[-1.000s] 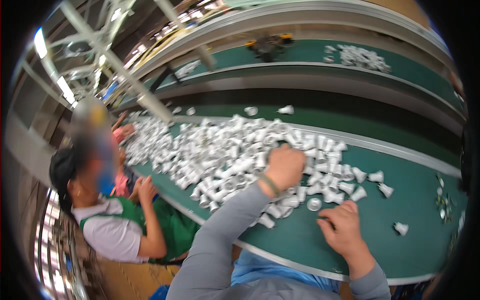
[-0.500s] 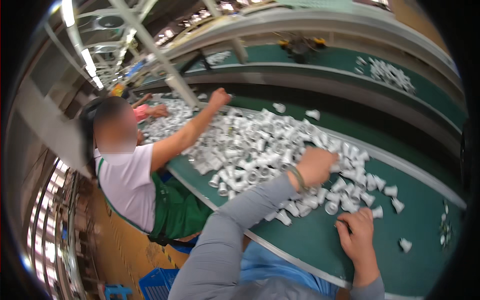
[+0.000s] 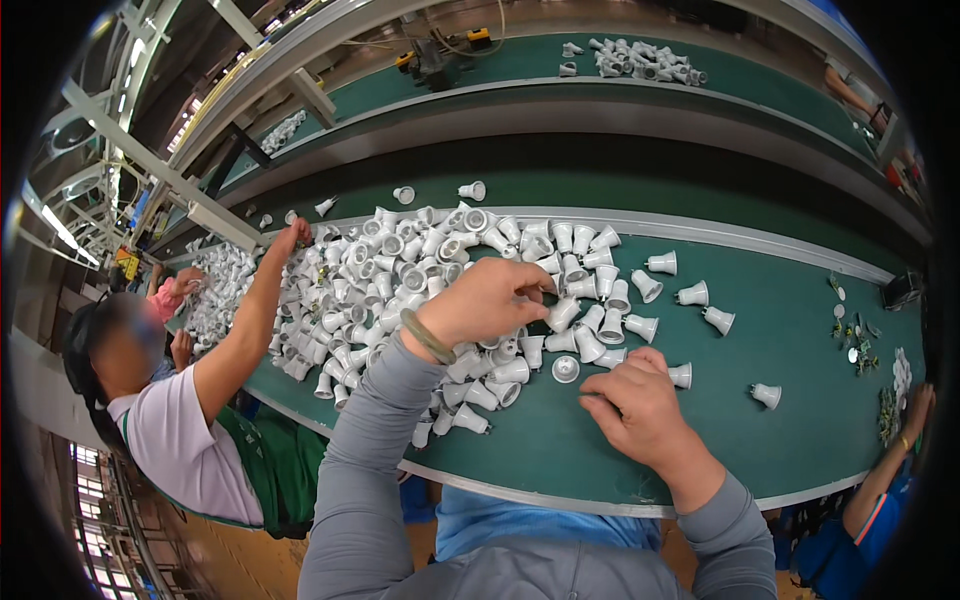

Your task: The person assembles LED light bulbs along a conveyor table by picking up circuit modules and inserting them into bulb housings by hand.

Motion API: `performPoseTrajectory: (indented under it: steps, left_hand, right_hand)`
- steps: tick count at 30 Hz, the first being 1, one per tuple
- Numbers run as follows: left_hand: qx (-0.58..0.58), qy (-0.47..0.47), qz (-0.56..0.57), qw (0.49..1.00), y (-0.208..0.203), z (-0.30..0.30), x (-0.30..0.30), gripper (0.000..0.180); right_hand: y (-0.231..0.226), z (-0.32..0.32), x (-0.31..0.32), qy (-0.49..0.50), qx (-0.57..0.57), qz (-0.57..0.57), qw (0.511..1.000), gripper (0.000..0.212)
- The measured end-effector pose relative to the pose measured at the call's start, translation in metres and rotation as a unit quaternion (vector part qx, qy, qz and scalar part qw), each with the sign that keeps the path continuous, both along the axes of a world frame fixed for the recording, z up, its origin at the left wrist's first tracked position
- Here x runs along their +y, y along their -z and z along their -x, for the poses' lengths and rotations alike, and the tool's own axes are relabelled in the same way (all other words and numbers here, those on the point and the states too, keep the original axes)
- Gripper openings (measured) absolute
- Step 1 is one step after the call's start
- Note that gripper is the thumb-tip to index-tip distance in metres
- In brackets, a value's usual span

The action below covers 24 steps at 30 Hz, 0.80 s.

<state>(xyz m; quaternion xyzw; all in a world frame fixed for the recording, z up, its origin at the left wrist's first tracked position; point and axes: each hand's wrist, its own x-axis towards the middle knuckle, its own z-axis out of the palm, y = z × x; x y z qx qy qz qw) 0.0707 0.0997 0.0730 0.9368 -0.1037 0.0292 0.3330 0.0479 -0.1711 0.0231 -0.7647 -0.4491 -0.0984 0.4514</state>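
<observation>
My left hand (image 3: 487, 302), with a bracelet at its wrist, reaches over the right part of a heap of white bulb-shaped housings (image 3: 385, 262). Its thumb and forefinger close at one white housing (image 3: 562, 314). My right hand (image 3: 640, 410) hovers low over the green belt, at the heap's near right edge. Its fingers are curled in and the thumb tip lies close to them; what they hold, if anything, is hidden. One upright housing (image 3: 565, 369) stands between my hands, and a single housing (image 3: 766, 396) lies apart to the right.
A co-worker (image 3: 175, 420) at my left reaches across the heap. Another person's arm (image 3: 895, 470) is at the far right, beside small green-and-white parts (image 3: 857, 340). A metal rail (image 3: 700, 226) bounds the belt's far side. Behind it, a raised belt (image 3: 520, 72) carries more housings.
The view has turned rightward, bringing the belt's right end and another person's arm into sight. My left hand stays over the heap, and my right stays near its edge.
</observation>
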Motion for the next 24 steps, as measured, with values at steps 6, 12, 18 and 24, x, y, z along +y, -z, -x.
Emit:
performPoseTrajectory:
  steps: [6, 12, 18, 24]
  left_hand:
    - [-0.088, -0.001, -0.318, 0.944, 0.027, -0.018, -0.002, 0.008]
    - [-0.118, -0.028, -0.185, 0.975, 0.001, -0.01, 0.004, 0.01]
    - [-0.022, -0.093, 0.341, 0.935, 0.001, 0.056, -0.043, 0.003]
    - [-0.041, -0.083, 0.608, 0.789, 0.045, 0.082, -0.091, 0.009]
  right_hand:
    - [0.001, 0.002, 0.001, -0.001, -0.003, -0.004, 1.0, 0.013]
    - [0.001, -0.002, -0.003, 0.003, -0.014, -0.006, 1.0, 0.015]
    - [-0.004, 0.0, -0.008, 0.003, 0.232, -0.086, 0.969, 0.026]
    - [-0.014, -0.003, -0.007, -0.079, 0.546, -0.236, 0.8, 0.034]
